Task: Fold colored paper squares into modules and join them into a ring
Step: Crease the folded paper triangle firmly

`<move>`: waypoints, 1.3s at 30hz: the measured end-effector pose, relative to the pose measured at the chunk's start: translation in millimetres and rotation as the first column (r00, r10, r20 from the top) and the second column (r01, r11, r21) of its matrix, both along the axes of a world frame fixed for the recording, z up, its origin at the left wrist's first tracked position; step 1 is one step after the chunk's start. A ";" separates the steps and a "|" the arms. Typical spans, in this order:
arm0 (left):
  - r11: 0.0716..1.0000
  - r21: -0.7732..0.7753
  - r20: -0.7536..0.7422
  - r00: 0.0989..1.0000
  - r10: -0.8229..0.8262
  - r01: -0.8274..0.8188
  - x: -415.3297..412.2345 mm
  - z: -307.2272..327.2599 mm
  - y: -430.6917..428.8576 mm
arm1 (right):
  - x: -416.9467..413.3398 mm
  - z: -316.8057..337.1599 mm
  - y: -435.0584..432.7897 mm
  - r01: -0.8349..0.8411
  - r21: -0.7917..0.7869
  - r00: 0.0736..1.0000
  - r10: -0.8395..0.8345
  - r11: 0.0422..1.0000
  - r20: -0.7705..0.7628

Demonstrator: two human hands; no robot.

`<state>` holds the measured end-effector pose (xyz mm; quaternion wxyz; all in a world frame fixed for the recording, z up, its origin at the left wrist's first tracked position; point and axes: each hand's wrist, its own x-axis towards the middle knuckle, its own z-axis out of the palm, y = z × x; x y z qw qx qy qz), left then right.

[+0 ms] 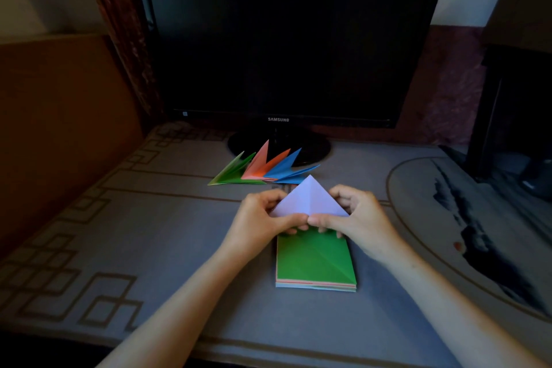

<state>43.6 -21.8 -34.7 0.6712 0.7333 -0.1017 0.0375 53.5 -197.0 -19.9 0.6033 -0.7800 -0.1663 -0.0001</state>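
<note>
A pale lilac paper (309, 199), folded into a triangle with its tip pointing away from me, is held just above the table. My left hand (264, 219) pinches its lower left edge and my right hand (355, 218) pinches its lower right edge; both thumbs meet at the middle of the bottom fold. Directly under my hands lies a stack of colored paper squares (315, 263) with a creased green sheet on top. Farther back, several folded modules (263, 169) in green, orange and blue lie fanned out together.
A dark Samsung monitor (286, 39) stands at the back, its round base (313, 146) right behind the folded modules. The table carries a grey patterned cloth (149, 233). A brown wooden panel (59, 128) rises on the left, dark furniture (513, 98) on the right.
</note>
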 end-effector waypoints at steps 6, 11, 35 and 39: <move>0.997 0.048 -0.018 0.998 0.059 -0.058 2.4 -1.0 1.0 | 2.3 1.9 -3.5 0.020 0.039 1.000 -0.020 0.999 -0.018; 0.996 0.049 -0.013 0.998 0.069 -0.068 3.8 -1.1 5.2 | 1.6 5.9 -7.2 0.019 0.040 0.999 -0.018 0.999 -0.029; 0.986 -0.161 -0.072 0.997 0.018 -0.029 4.2 4.3 0.0 | 7.6 0.0 -1.9 0.106 0.365 0.994 -0.083 0.925 -0.077; 0.992 -0.112 -0.002 0.998 0.065 -0.065 2.2 3.7 -5.1 | 4.6 -4.0 9.8 0.033 0.296 0.998 -0.015 0.955 -0.061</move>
